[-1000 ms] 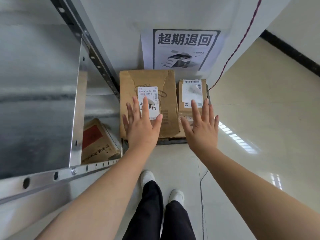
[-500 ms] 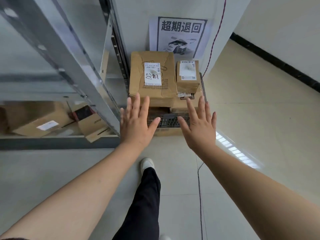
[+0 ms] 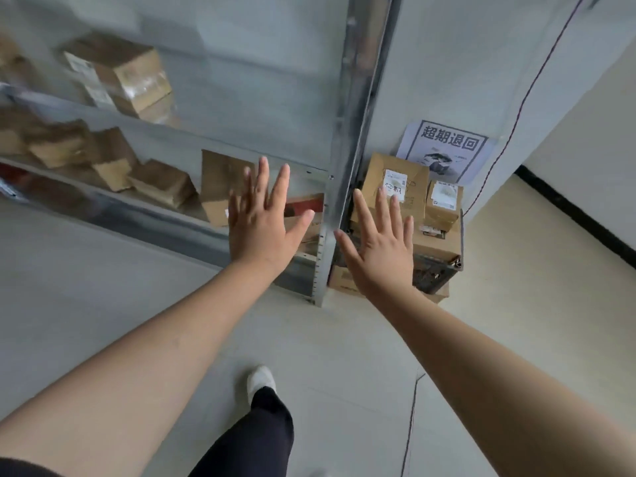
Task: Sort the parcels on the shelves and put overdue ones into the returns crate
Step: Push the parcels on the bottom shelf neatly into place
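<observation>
Both my hands are stretched out in front of me with fingers straight and spread, holding nothing. My left hand (image 3: pixel 265 215) is in front of the lower shelf of the metal rack (image 3: pixel 347 187). My right hand (image 3: pixel 382 242) hovers before the dark returns crate (image 3: pixel 435 273) on the floor by the wall. Stacked in the crate are a large brown parcel (image 3: pixel 418 191) with a white label and a smaller labelled parcel (image 3: pixel 444 204) beside it. Several brown parcels (image 3: pixel 161 184) lie on the rack's shelves, blurred.
A white paper sign (image 3: pixel 447 149) with black characters is taped to the wall above the crate. A red cable (image 3: pixel 530 87) runs down the wall. My foot (image 3: pixel 260 382) stands on the grey floor. A cardboard box (image 3: pixel 342 282) sits under the crate.
The view has pulled back and swung left, so the crate now sits to the right and more shelves show. Both hands stayed open and moved away from the crate's parcels.
</observation>
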`<move>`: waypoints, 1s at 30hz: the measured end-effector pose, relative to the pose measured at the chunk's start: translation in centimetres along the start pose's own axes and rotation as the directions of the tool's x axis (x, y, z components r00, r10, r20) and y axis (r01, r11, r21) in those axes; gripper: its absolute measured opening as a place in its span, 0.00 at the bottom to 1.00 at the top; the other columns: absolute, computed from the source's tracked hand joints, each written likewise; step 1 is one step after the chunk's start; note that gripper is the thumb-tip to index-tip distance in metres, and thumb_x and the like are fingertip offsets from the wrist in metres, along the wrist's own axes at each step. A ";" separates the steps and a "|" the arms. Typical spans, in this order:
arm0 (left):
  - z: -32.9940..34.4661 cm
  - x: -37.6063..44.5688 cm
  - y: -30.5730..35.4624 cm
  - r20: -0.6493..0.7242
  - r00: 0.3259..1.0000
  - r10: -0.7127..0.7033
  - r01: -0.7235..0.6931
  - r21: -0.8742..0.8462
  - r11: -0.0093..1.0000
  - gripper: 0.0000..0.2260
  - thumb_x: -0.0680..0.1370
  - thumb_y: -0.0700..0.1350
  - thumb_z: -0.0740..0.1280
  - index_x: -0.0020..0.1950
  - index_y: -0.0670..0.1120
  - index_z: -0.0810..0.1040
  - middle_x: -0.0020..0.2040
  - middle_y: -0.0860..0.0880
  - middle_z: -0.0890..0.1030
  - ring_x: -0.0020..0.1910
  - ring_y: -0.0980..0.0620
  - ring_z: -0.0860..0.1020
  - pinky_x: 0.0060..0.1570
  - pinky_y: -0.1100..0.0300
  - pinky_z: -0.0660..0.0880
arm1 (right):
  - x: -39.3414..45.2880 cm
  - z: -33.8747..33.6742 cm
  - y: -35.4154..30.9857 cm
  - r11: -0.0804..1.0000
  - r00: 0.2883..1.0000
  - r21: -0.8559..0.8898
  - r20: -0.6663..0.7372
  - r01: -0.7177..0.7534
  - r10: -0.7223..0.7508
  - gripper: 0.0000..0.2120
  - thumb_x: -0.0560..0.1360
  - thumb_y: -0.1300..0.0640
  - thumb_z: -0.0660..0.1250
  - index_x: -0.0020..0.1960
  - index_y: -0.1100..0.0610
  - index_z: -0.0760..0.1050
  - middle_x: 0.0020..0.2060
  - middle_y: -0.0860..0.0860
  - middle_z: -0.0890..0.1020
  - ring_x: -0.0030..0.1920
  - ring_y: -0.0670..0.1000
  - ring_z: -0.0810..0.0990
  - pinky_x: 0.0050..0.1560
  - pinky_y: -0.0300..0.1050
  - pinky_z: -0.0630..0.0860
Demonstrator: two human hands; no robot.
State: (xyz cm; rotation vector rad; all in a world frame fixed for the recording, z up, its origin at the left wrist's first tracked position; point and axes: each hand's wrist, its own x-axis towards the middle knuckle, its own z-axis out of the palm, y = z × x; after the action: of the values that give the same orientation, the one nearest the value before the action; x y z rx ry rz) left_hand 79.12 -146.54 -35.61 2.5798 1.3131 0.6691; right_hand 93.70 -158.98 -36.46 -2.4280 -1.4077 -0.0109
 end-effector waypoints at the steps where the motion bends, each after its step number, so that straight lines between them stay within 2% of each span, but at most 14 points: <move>1: -0.3 0.3 -0.3 -0.011 1.000 -0.001 0.002 0.010 1.000 0.34 0.79 0.63 0.58 0.80 0.53 0.49 0.81 0.46 0.45 0.80 0.42 0.45 0.76 0.42 0.47 | 0.2 0.0 -0.6 1.000 1.000 0.001 -0.008 0.024 -0.024 0.32 0.81 0.32 0.45 0.80 0.39 0.39 0.80 0.48 0.38 0.79 0.51 0.35 0.77 0.54 0.36; 2: -2.7 0.4 -3.4 -0.037 0.999 -0.032 0.032 0.018 0.999 0.34 0.79 0.63 0.58 0.80 0.53 0.50 0.81 0.46 0.45 0.80 0.41 0.46 0.76 0.41 0.48 | 1.0 -0.3 -4.7 0.997 0.997 0.004 -0.008 0.075 -0.075 0.32 0.80 0.33 0.45 0.80 0.39 0.39 0.80 0.48 0.38 0.80 0.51 0.35 0.77 0.54 0.36; 6: -5.5 1.0 -9.5 -0.052 0.995 -0.087 0.090 0.039 0.995 0.36 0.78 0.63 0.60 0.80 0.53 0.50 0.81 0.46 0.45 0.79 0.41 0.47 0.75 0.40 0.50 | 3.2 0.2 -11.6 0.984 0.984 0.025 0.004 0.176 -0.177 0.31 0.80 0.33 0.46 0.80 0.39 0.41 0.81 0.48 0.39 0.80 0.52 0.36 0.78 0.55 0.37; 10: -9.4 2.9 -18.6 -0.093 0.982 -0.164 0.172 0.083 0.982 0.36 0.77 0.65 0.59 0.80 0.54 0.48 0.81 0.46 0.43 0.80 0.41 0.45 0.76 0.40 0.49 | 6.8 1.8 -20.4 0.961 0.961 0.010 0.035 0.275 -0.275 0.32 0.80 0.32 0.43 0.79 0.39 0.37 0.80 0.48 0.36 0.79 0.52 0.34 0.78 0.56 0.37; 18: -16.6 6.6 -35.4 -0.167 0.938 -0.303 0.325 0.127 0.937 0.39 0.76 0.68 0.59 0.80 0.55 0.48 0.81 0.47 0.44 0.80 0.42 0.45 0.75 0.41 0.47 | 13.3 8.2 -39.8 0.900 0.895 0.056 0.094 0.432 -0.436 0.32 0.80 0.31 0.42 0.79 0.38 0.35 0.79 0.48 0.34 0.78 0.51 0.31 0.75 0.53 0.29; 24: -18.3 9.0 -45.1 -0.174 0.917 -0.359 0.386 0.156 0.909 0.39 0.76 0.68 0.59 0.80 0.55 0.48 0.81 0.48 0.43 0.80 0.43 0.45 0.76 0.40 0.48 | 17.3 12.1 -47.2 0.890 0.883 0.081 0.110 0.449 -0.456 0.32 0.79 0.31 0.41 0.79 0.38 0.35 0.76 0.45 0.30 0.78 0.50 0.31 0.78 0.57 0.35; 27: -18.0 11.1 -49.2 -0.162 0.910 -0.381 0.405 0.161 0.900 0.38 0.76 0.68 0.58 0.80 0.55 0.46 0.81 0.48 0.42 0.80 0.44 0.44 0.76 0.40 0.47 | 20.1 14.2 -50.1 0.884 0.873 0.075 0.141 0.461 -0.467 0.32 0.80 0.31 0.42 0.78 0.38 0.33 0.75 0.45 0.29 0.76 0.50 0.28 0.77 0.55 0.33; 30: -17.4 14.0 -53.1 -0.138 0.904 -0.404 0.425 0.190 0.885 0.38 0.76 0.69 0.56 0.80 0.56 0.44 0.81 0.48 0.40 0.80 0.44 0.42 0.76 0.41 0.46 | 24.2 16.4 -53.7 0.874 0.859 0.079 0.159 0.480 -0.487 0.33 0.78 0.30 0.38 0.79 0.39 0.33 0.75 0.45 0.29 0.78 0.51 0.30 0.76 0.55 0.31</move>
State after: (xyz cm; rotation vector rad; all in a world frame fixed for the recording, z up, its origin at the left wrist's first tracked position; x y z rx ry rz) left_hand 39.77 -104.46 -34.19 2.3123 1.9919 0.5990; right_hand 58.10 -109.40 -32.68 -2.0181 -2.0462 0.1103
